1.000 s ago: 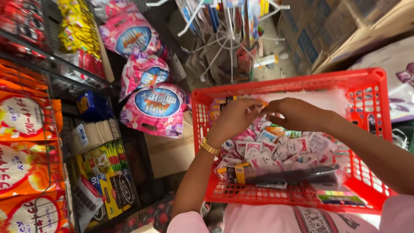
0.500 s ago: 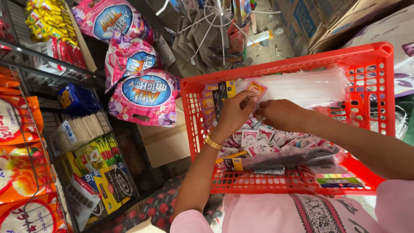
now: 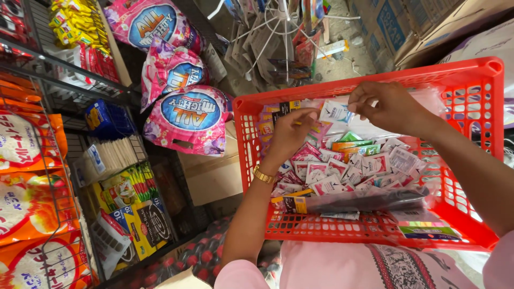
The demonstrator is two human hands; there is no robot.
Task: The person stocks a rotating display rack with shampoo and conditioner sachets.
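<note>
Red plastic frames the scene: a basket (image 3: 484,96) sits on the person's lap, half filled with small sachets (image 3: 342,171) in pink, white and green. Both hands work over its far end. The right hand (image 3: 388,107) pinches the top edge of a small white packet (image 3: 334,112) between thumb and fingertips, holding it just above the pile; the left hand (image 3: 292,131), a gold bracelet (image 3: 263,175) at its wrist, has its fingers curled with the fingertips meeting the packet's other corner. The packet hangs between the two hands, clear of the loose sachets beneath them. Handling it well seems to call for a light grip at the sealed edges, since thin foil creases easily, and for keeping it over the basket so a slip lands inside. Left of the left hand, large pink bags (image 3: 187,115) lean against wire shelves (image 3: 64,96) of snacks.
</note>
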